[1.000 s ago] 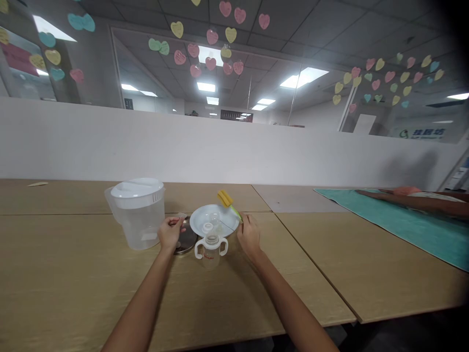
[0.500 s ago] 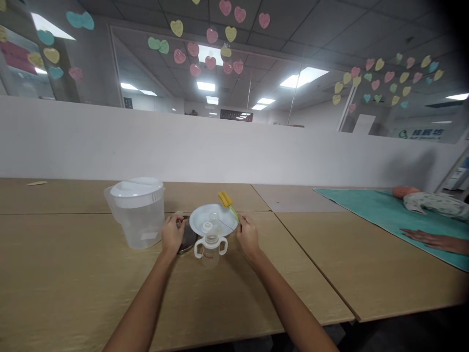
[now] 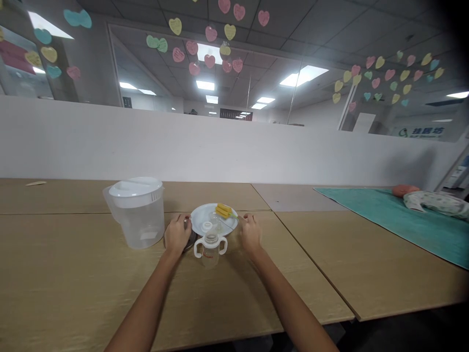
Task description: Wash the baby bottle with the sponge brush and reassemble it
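Note:
My right hand (image 3: 251, 232) is closed on the green handle of a brush with a yellow sponge head (image 3: 224, 210). The sponge head lies over the far right part of a white plate (image 3: 231, 225). My left hand (image 3: 178, 233) is closed at the plate's left edge, above a dark round dish (image 3: 191, 240); its fingertips are too small to show what they grip. A clear bottle with two white handles (image 3: 210, 253) stands upright in front of the plate. On the plate are a white ring-shaped cap (image 3: 207, 227) and a clear piece (image 3: 216, 222).
A clear pitcher with a white lid (image 3: 142, 220) stands left of my left hand. Farther right, a teal mat (image 3: 395, 222) holds a doll in patterned clothes (image 3: 436, 202). A low white wall (image 3: 234, 151) runs behind the table (image 3: 110, 293).
The sponge head has swung down and turned sideways over the plate. My left hand has shifted slightly right, closer to the plate. Another person's hand has left the teal mat.

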A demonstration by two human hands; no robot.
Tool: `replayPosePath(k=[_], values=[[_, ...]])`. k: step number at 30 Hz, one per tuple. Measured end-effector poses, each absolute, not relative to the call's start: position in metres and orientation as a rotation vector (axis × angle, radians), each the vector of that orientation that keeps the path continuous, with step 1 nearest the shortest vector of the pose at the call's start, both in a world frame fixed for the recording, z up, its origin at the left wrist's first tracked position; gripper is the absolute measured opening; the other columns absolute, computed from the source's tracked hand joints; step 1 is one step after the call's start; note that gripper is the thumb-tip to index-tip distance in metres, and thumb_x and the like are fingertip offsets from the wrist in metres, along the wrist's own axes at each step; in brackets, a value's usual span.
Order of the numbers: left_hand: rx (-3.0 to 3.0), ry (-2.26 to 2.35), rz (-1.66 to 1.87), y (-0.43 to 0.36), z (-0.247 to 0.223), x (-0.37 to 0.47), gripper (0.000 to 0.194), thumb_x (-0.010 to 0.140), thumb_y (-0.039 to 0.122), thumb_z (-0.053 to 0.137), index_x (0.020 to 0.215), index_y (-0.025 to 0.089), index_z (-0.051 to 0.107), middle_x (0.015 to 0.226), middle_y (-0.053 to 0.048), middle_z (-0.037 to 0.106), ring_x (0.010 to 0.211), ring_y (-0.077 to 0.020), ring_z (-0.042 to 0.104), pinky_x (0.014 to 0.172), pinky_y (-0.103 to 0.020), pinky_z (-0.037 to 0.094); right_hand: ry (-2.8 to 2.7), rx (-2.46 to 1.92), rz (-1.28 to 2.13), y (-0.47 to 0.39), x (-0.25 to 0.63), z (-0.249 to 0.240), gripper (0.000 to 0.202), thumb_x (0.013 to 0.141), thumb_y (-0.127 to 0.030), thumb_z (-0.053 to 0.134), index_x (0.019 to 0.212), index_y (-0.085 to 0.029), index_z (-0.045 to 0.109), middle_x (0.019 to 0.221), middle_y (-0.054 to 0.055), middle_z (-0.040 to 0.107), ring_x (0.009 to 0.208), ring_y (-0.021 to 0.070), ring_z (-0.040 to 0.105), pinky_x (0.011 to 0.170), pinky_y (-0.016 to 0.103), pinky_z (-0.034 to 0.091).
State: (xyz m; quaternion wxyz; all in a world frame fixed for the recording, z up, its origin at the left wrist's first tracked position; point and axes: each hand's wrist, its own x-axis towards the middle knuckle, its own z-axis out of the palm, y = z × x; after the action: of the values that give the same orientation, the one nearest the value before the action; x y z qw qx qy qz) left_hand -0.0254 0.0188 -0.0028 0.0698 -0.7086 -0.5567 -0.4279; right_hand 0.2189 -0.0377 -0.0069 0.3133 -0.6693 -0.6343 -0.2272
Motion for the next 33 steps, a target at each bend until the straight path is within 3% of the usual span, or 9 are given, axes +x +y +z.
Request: replayPosePath(k=[3,8,17,22,25,27,30,33], values=[[-2.141,-1.564,-1.296,0.012,0.004,-0.02,0.027,0.083,0.027,0.041,0.103,0.02,0.058,0.101,-0.009,0.061,0.094,-0.022,0.057,0.082,-0.031,0.041,-1.713,-1.773,-0.564,-0.038,0.218,-0.005,0.041,0.073,0.001,0.051,0.102,-0.023,0.067,0.094,0.008,0.062,0.085,0.0211,0.049,0.068,0.029,0.038],[-2.291,-1.44,-1.21,0.008,0.014,-0.005,0.025,0.083,0.027,0.041,0.096,0.02,0.061,0.098,-0.007,0.063,0.097,-0.0228,0.054,0.087,-0.033,0.039,-1.759,-1.79,-0.432,-0.037,0.216,-0.005,0.044,0.074,0.002,0.048,0.103,-0.026,0.068,0.093,0.006,0.063,0.086,0.0207,0.048,0.071,0.028,0.036],[-2.425,-1.686,-0.771,0.023,0.014,0.016,0.042,0.078,0.03,0.048,0.118,0.018,0.054,0.123,-0.01,0.056,0.114,-0.0264,0.048,0.095,-0.04,0.035,-1.82,-1.674,-0.336,-0.032,0.211,-0.013,0.046,0.072,0.001,0.049,0.103,-0.028,0.069,0.093,0.004,0.063,0.087,0.0198,0.048,0.073,0.025,0.037],[-2.421,-1.866,-0.767,0.029,0.014,0.013,0.04,0.074,0.034,0.054,0.112,0.022,0.056,0.121,-0.01,0.057,0.118,-0.0285,0.045,0.096,-0.046,0.032,-1.794,-1.582,-0.361,-0.03,0.212,-0.017,0.049,0.067,0.003,0.048,0.1,-0.026,0.07,0.091,0.005,0.064,0.086,0.0202,0.049,0.074,0.026,0.039],[-2.364,-1.872,-1.023,0.027,0.007,0.012,0.038,0.074,0.034,0.056,0.109,0.021,0.056,0.114,-0.01,0.061,0.115,-0.0285,0.048,0.097,-0.048,0.032,-1.735,-1.499,-0.357,-0.029,0.214,-0.02,0.051,0.065,0.005,0.046,0.099,-0.025,0.071,0.09,0.005,0.065,0.086,0.0202,0.051,0.075,0.027,0.041],[-2.277,-1.768,-1.388,0.02,0.002,0.012,0.046,0.077,0.037,0.055,0.119,0.019,0.048,0.117,-0.012,0.059,0.114,-0.0277,0.05,0.097,-0.047,0.035,-1.658,-1.452,-0.288,-0.026,0.216,-0.021,0.051,0.065,0.004,0.045,0.097,-0.025,0.071,0.089,0.005,0.067,0.085,0.0202,0.053,0.075,0.028,0.043],[-2.096,-1.437,-2.066,0.005,0.0,0.013,0.06,0.082,0.037,0.051,0.134,0.019,0.026,0.13,-0.015,0.047,0.118,-0.0232,0.048,0.094,-0.038,0.043,-1.487,-1.378,0.029,-0.018,0.219,-0.023,0.046,0.064,0.002,0.046,0.092,-0.024,0.072,0.087,0.004,0.07,0.081,0.0181,0.059,0.072,0.027,0.046],[-1.932,-1.207,-2.387,-0.005,0.002,0.011,0.058,0.08,0.036,0.056,0.13,0.021,0.031,0.137,-0.014,0.035,0.122,-0.0218,0.043,0.087,-0.032,0.049,-1.293,-1.299,0.372,-0.009,0.224,-0.026,0.034,0.064,-0.006,0.052,0.087,-0.019,0.073,0.087,0.003,0.072,0.076,0.017,0.064,0.071,0.026,0.049]])
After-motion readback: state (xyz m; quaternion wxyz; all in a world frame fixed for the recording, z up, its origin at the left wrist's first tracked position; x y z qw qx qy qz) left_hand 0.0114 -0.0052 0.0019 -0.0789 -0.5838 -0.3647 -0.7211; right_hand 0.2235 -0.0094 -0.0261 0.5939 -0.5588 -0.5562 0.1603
